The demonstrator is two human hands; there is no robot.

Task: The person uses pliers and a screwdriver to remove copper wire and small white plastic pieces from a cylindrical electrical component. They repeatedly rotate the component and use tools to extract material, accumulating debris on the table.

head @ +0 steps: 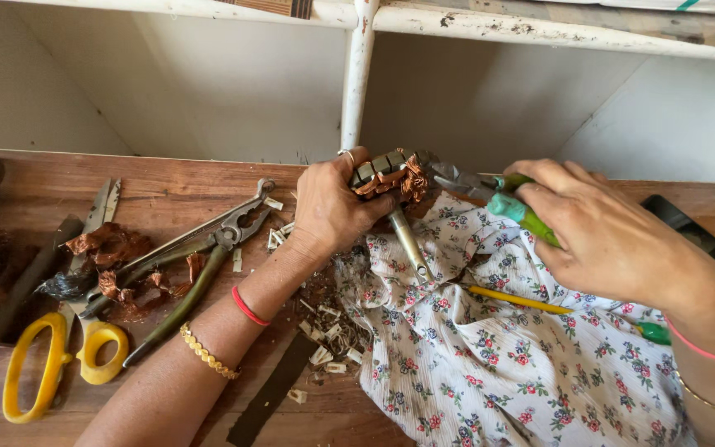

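Copper wire [411, 178], in frayed orange tufts, sticks out of the motor core [382, 172] that the left hand [333, 207] clenches from the side. The core's steel shaft [410, 240] points down onto a flowered cloth [490, 348], so the core is braced and the winding faces the tool. The right hand [606, 240] is closed round the green handles of a pair of pliers [490, 194], whose grey nose touches the copper. That grip suits pulling or cutting the winding. Whether the nose is biting on wire I cannot tell.

The cloth seems to pad the work and catch scraps; a yellow pencil [515, 300] lies on it. On the wooden bench [167, 194] to the left, within reach, lie more pliers [208, 248], yellow-handled scissors [55, 364], clumps of stripped copper [109, 244] and small white chips [324, 335].
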